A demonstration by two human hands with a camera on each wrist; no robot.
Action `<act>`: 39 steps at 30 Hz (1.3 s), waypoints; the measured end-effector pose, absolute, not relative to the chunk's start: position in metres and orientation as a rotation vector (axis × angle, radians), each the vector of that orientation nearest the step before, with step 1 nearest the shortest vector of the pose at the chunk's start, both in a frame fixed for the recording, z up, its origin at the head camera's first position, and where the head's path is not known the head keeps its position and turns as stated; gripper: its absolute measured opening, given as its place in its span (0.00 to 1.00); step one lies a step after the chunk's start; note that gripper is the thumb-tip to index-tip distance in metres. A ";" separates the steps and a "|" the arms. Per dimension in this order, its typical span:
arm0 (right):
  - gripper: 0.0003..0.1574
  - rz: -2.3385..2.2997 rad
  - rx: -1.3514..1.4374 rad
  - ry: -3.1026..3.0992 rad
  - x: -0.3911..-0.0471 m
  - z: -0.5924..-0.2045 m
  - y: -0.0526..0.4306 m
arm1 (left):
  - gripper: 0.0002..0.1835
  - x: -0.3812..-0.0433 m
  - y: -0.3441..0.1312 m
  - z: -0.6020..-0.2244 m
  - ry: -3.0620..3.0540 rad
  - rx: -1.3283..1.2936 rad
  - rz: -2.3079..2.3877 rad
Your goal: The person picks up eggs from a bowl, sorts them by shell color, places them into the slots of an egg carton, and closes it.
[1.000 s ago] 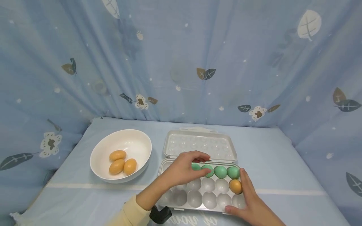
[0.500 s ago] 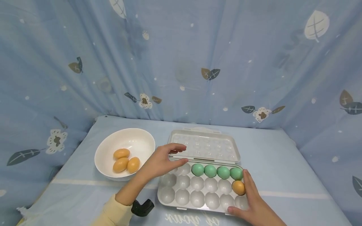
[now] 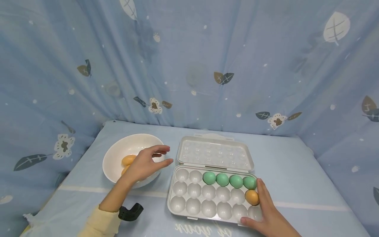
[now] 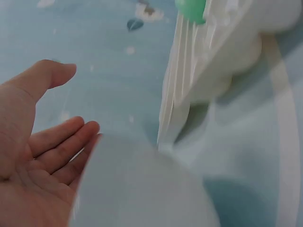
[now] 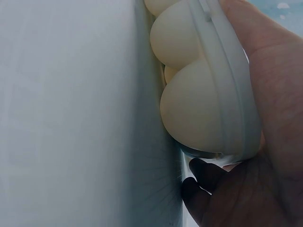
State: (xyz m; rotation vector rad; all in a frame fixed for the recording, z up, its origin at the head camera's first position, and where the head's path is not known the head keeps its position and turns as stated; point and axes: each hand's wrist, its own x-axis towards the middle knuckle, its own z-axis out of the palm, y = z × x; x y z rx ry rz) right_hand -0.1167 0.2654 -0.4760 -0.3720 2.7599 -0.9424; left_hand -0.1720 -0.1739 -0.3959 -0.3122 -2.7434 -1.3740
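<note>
At the near edge, white mirror-written lettering (image 3: 204, 229) ran across the light blue cloth (image 3: 296, 164), and to its left a pale yellow sleeve (image 3: 99, 222) ended beside a curved black piece (image 3: 130, 212) at the left wrist. On the right, the right hand (image 3: 269, 214) kept its grip on the end of a white plastic egg tray (image 3: 208, 209), thumb at the near edge and fingers along the right side, just as a second earlier. The tray had three rows of six round cups. Just beside those fingers, an orange egg (image 3: 252, 197) stayed in the last cup of the middle row, and four green eggs (image 3: 222, 180) filled the right part of the far row, unchanged.

The left hand (image 3: 145, 164) had moved most: a second ago it was above the tray's far row, and now it hung in front of the right side of a round white bowl (image 3: 111, 164), its thumb and fingers apart, the fingers loosely bent. Its move uncovered the tray's left cups. Inside the bowl, orange eggs (image 3: 128, 160) lay together; two showed, while the third seen half a second before was hidden by the hand and forearm.

Behind the tray its translucent lid (image 3: 216, 153) lay folded back, and beyond hung a blue leaf-and-flower-printed curtain (image 3: 189, 49)
</note>
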 end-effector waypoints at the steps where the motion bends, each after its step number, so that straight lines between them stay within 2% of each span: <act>1: 0.84 -0.940 -0.360 2.750 -0.117 -0.475 0.265 | 0.31 -0.173 -0.180 -0.397 -2.749 -0.295 -1.373; 15: 0.83 -0.948 -0.388 2.751 -0.117 -0.475 0.269 | 0.42 -0.188 -0.241 -0.410 -2.981 -0.024 -1.165; 25: 0.83 -0.976 -0.412 2.740 -0.118 -0.474 0.267 | 0.41 -0.188 -0.262 -0.411 -3.056 0.129 -1.043; 29: 0.84 -0.972 -0.427 2.765 -0.117 -0.475 0.265 | 0.39 -0.188 -0.261 -0.414 -3.101 0.109 -1.081; 39: 0.84 -0.975 -0.417 2.758 -0.117 -0.476 0.267 | 0.26 -0.190 -0.256 -0.418 -3.123 0.045 -1.031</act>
